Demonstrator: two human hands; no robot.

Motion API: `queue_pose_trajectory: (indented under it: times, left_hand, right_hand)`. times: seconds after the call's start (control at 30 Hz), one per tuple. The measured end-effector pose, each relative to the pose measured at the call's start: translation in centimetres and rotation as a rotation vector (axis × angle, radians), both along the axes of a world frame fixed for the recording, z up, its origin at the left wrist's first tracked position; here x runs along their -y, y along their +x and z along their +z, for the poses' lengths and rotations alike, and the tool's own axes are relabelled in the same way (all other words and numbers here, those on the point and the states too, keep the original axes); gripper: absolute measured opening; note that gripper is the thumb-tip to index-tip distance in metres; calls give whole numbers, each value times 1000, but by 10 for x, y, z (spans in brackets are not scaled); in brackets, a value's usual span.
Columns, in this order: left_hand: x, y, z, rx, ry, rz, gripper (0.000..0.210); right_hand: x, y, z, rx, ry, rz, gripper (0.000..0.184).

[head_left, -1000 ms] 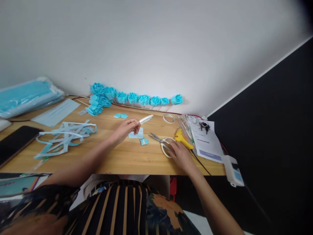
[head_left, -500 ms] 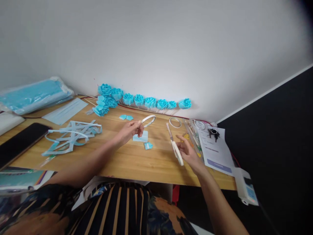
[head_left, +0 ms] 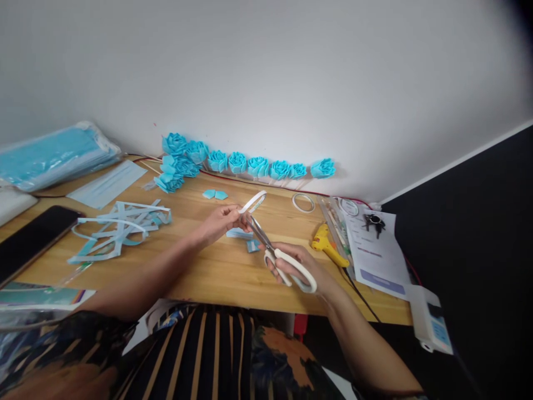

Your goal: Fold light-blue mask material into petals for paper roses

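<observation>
My left hand (head_left: pixel 222 223) pinches a narrow roll of white tape (head_left: pixel 260 195) above the middle of the wooden table. My right hand (head_left: pixel 297 258) grips a pair of scissors (head_left: pixel 268 250) with white handles. Their blades point up and left and reach the tape by my left fingertips; I cannot tell whether they touch it. Under the hands lie a pale blue pleated piece (head_left: pixel 238 233) and a small blue folded piece (head_left: pixel 252 246). Two small blue petal pieces (head_left: pixel 215 194) rest behind my left hand.
Blue fabric roses (head_left: pixel 237 163) line the wall. A yellow glue gun (head_left: pixel 327 244), a second tape roll (head_left: pixel 303 203) and keys on paper (head_left: pixel 375 222) are at the right. Cut mask strips (head_left: pixel 120 228), a phone (head_left: pixel 35 239) and a pack of masks (head_left: pixel 58 155) occupy the left.
My right hand has moved left, bringing the scissors from upright at the right to the tape roll. My left hand stays nearly in place with the tape. The glue gun now shows fully.
</observation>
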State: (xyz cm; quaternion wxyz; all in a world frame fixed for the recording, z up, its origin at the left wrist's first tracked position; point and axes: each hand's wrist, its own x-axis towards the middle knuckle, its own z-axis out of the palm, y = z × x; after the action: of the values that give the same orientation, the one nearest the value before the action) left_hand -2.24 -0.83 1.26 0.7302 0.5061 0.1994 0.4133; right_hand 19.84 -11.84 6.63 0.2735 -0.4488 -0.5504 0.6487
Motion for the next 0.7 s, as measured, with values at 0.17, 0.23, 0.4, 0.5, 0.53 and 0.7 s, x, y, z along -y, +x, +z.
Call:
queue_pose_trajectory:
  times: [0.17, 0.23, 0.4, 0.5, 0.53, 0.7]
  left_hand:
    - [2, 0, -3, -21, 32, -23, 54]
    - [2, -1, -6, -52, 53, -36, 55]
    - [0, -2, -11, -88, 103, -43, 50]
    - [-1, -2, -12, -101, 125, -46, 45]
    - [-1, -2, -12, -105, 132, -46, 43]
    - [0, -4, -7, -118, 193, -99, 39]
  right_hand:
    - [-6, -4, -4, -21, -24, -2, 61]
    - [-7, -5, -6, -57, -14, -9, 60]
    - [-5, -4, -12, -87, -12, -10, 58]
    - [-3, -3, -13, -114, -6, -28, 55]
    - [-2, -3, -12, -123, -11, -33, 54]
    - [1, -7, -6, -166, -39, -60, 53]
